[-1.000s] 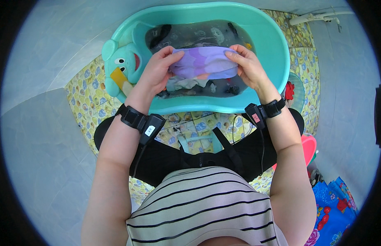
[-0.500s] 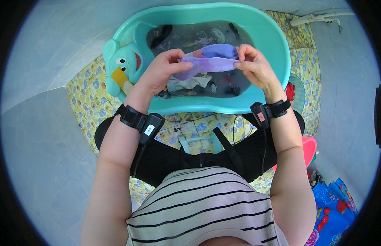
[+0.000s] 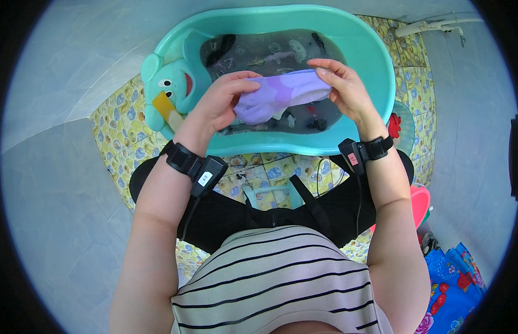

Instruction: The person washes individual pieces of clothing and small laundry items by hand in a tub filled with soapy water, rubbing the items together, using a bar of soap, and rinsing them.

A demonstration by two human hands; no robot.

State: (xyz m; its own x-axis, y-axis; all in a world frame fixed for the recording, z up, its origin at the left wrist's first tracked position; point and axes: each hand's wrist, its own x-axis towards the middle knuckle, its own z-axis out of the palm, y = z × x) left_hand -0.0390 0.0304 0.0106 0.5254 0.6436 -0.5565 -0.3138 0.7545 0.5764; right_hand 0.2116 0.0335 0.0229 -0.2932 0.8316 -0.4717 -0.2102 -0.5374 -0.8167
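Head view: purple garment (image 3: 281, 96), spread flat a second ago, now bunched and lifted above the teal tub (image 3: 376, 61) water, pinched between left hand (image 3: 223, 103) and right hand (image 3: 345, 92), likely wringing.

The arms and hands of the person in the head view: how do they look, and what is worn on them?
Both forearms are bare, with no sleeves. The left hand and right hand wear no gloves or rings that show. Each wrist carries a black strap with a small black box; a thin black cable runs down from each box.
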